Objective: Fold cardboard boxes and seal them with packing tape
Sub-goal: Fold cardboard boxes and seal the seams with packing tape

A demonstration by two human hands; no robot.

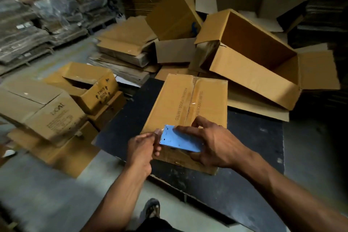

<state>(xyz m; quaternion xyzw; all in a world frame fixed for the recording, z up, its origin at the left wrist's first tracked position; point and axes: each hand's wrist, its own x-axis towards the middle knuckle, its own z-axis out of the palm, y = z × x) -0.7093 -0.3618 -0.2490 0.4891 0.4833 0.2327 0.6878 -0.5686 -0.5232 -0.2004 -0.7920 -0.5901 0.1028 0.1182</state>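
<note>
A closed cardboard box (185, 111) lies flat on a dark table (254, 137), seen from above by the person working on it. A strip of clear tape runs along the seam down the middle of its top, between two lines of printed lettering.

Over the near end of the box, the right hand (212, 147) grips a blue tape dispenser (178, 140), fingers curled over its top and thumb underneath. The dispenser's toothed edge points left. The left hand (142, 146) is just beside that edge, its fingertips pinched together on what looks like the loose end of the tape (157, 132); motion blur makes this hard to confirm. Both bare forearms reach in from the bottom of the view.

Behind the box, on the right, a large open box (254, 66) lies tipped on its side with its flaps spread. Flattened cartons (126, 49) are stacked behind and to the left. On the left, near the table, several taped boxes are piled up, one marked "THIS SIDE UP" (92, 88). Wrapped bundles on pallets (37, 24) line the far left. One foot in a sandal (153, 208) shows on the grey floor below.
</note>
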